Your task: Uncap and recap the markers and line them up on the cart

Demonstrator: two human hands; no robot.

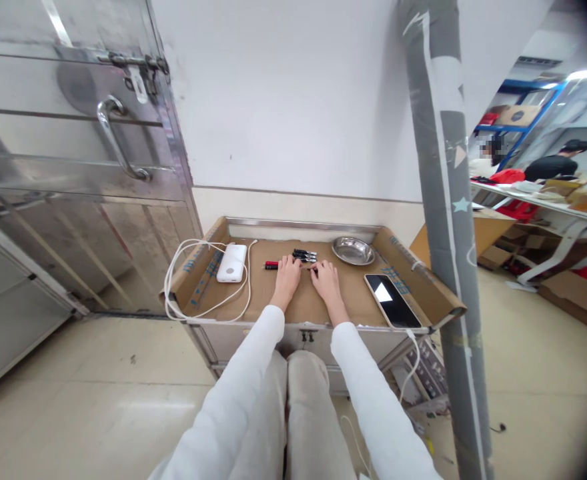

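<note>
My left hand (287, 280) is low over the cardboard-lined top of a cart, its fingers closed together over something I cannot make out. Just beside it lies a red-and-black pen-like piece (270, 265), partly covered by the hand. My right hand (326, 281) faces it a short way to the right. Its thumb and fingers are pinched at a small dark bit too tiny to name. Beyond my fingertips, several short black pieces with silvery ends (305, 255) lie side by side.
A white power bank (232, 263) with a looped white cable (169, 293) is at the left. At the right are a shallow metal bowl (353, 251) and a phone (392, 301). Cardboard walls (418, 280) edge the cart; a grey wrapped pipe (443, 167) stands close beside it.
</note>
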